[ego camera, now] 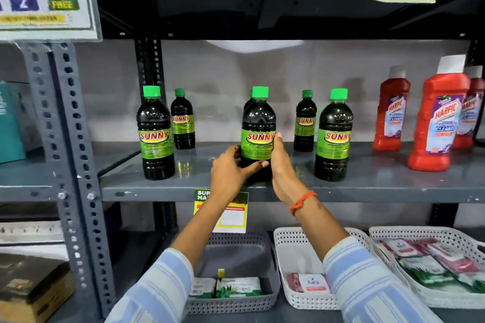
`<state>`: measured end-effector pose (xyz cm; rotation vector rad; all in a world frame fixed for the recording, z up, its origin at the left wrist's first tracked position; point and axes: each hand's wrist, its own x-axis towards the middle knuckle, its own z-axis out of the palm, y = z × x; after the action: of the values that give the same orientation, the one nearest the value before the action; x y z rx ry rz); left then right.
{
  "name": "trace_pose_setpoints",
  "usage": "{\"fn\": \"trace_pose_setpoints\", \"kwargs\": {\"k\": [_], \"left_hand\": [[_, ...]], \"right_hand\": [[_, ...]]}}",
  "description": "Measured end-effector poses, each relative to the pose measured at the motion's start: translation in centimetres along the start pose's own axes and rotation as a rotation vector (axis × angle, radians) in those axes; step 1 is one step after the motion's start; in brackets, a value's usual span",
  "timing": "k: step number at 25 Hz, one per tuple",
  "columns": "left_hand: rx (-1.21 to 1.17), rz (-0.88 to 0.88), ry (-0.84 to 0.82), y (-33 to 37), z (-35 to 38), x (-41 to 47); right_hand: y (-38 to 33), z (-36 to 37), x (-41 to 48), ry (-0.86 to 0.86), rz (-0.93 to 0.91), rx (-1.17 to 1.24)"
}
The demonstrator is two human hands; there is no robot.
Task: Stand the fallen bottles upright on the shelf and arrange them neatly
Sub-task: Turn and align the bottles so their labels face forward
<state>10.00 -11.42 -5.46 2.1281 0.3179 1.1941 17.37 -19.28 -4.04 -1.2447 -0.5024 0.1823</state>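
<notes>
We hold the middle Sunny bottle (258, 134) upright at the front of the grey shelf (367, 186), one hand on each side. Our left hand (231, 173) wraps its lower left side, thumb stretched across the front below the green label. Our right hand (282, 165) lies flat against its right side, fingers pointing up along the label. Both hands are closed on the bottle, which rests on the shelf.

Every Sunny bottle we see stands upright, green cap on top. A front left bottle (155, 136) and a front right bottle (333, 139) stand well apart from the held one. Behind them stand a rear left bottle (183, 120) and a rear right bottle (305, 123); another cap peeks out just behind the held bottle.

Red Harpic bottles (438, 120) stand at the right end of the shelf.
</notes>
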Motion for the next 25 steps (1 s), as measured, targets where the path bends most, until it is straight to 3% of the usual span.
{"fn": "trace_pose_setpoints", "kwargs": {"k": [12, 14, 16, 18, 21, 23, 25], "left_hand": [[-0.042, -0.001, 0.022, 0.6, 0.0, -0.7], [-0.051, 0.011, 0.079, 0.5, -0.4, -1.3], [-0.052, 0.058, 0.167, 0.3, -1.4, -1.7], [-0.033, 0.148, 0.276, 0.0, -3.1, -1.8], [0.11, 0.209, 0.473, -1.4, -6.1, -1.8], [0.213, 0.14, 0.545, -3.4, -8.5, -1.6], [0.18, -0.037, 0.484, -5.4, -10.4, -1.2]], "right_hand": [[0.1, -0.6, -0.2, -0.038, -0.009, 0.025], [-0.5, -0.3, -1.3, 0.105, -0.186, -0.085], [-1.2, 0.7, -2.9, 0.322, -0.463, -0.191], [-2.0, 2.6, -4.6, 0.435, -0.78, -0.196], [-1.8, 6.4, -5.3, 0.292, -1.009, -0.278], [-1.2, 9.8, -5.4, 0.034, -0.83, -0.313], [-0.4, 12.8, -5.0, -0.201, -0.475, -0.306]]}}
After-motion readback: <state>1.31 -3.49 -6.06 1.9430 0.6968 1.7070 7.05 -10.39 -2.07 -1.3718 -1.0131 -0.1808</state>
